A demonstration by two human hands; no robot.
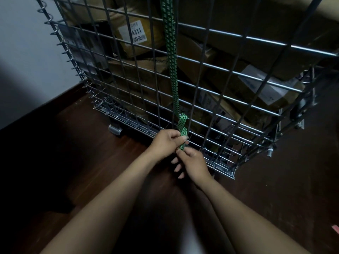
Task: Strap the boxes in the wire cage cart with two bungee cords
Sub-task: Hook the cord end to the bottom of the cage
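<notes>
Where bungee cord [172, 70] ends, left hand [165, 142], right hand [194, 165] fingers [181, 152] pinch it.

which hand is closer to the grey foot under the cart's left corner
Left. The left hand pinches the green cord right of the grey foot; the right hand holds the cord lower, farther right.
</notes>
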